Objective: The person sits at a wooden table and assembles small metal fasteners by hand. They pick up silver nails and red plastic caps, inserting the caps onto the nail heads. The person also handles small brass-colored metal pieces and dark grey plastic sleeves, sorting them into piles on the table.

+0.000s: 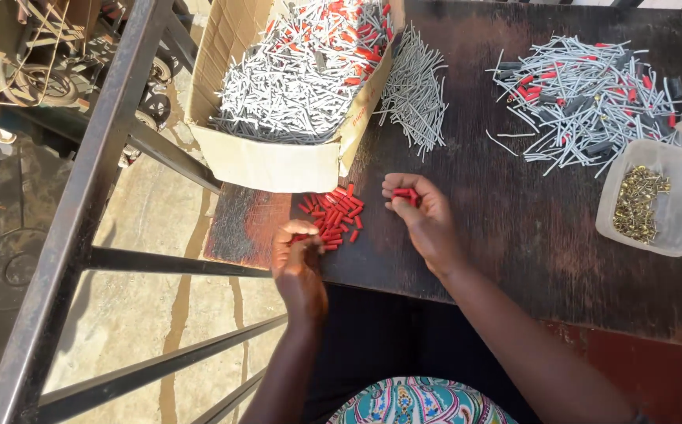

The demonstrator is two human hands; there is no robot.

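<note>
Dark wooden counter (514, 212), railing at frame left. Right hand (423, 212) is pinched shut on a few red caps (405, 195); left hand (298, 259) curls closed at the red cap pile (335, 216). That pile sits near the counter's edge, so a careless sweep could send caps over.
</note>
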